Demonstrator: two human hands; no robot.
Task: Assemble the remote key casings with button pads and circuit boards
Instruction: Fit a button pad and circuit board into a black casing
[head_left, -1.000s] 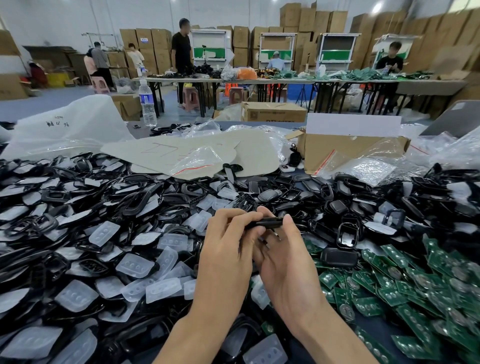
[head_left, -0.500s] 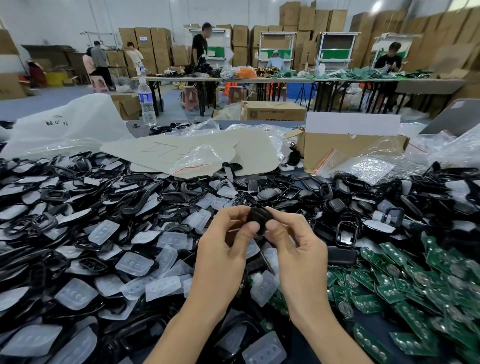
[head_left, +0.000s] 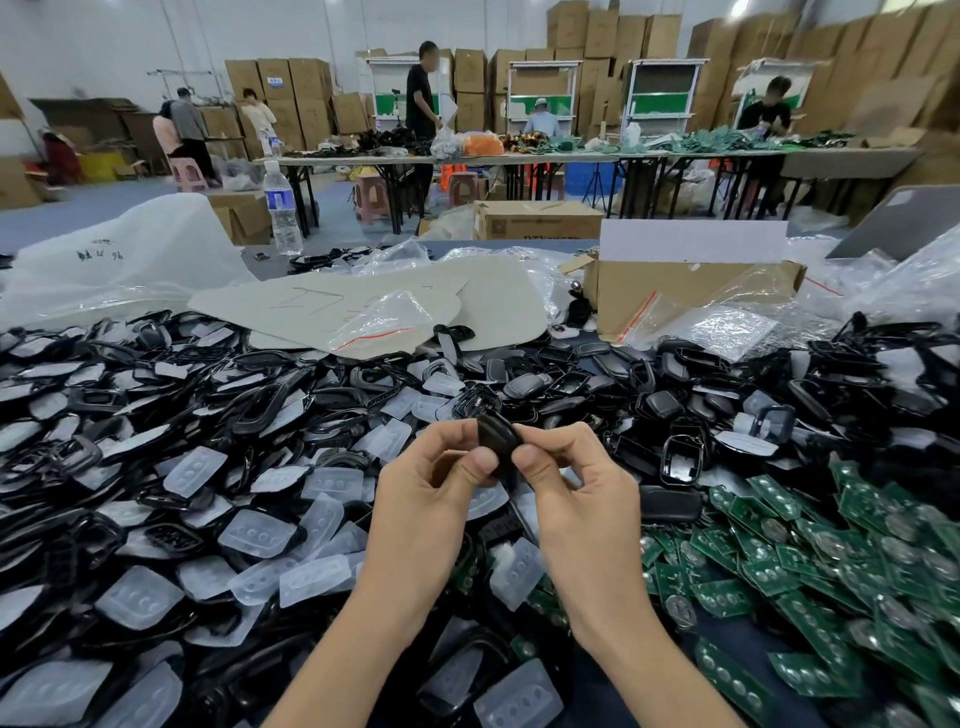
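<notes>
where casings (head_left: 260, 395) bury table (head_left: 265, 270), cartons (head_left: 306, 98) line walls.

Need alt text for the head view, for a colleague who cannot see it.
Left hand and right hand pinch one black key casing above heaps of translucent button pads at left, loose black casings in the middle, green circuit boards at right. A water bottle and cardboard box stand behind.
</notes>
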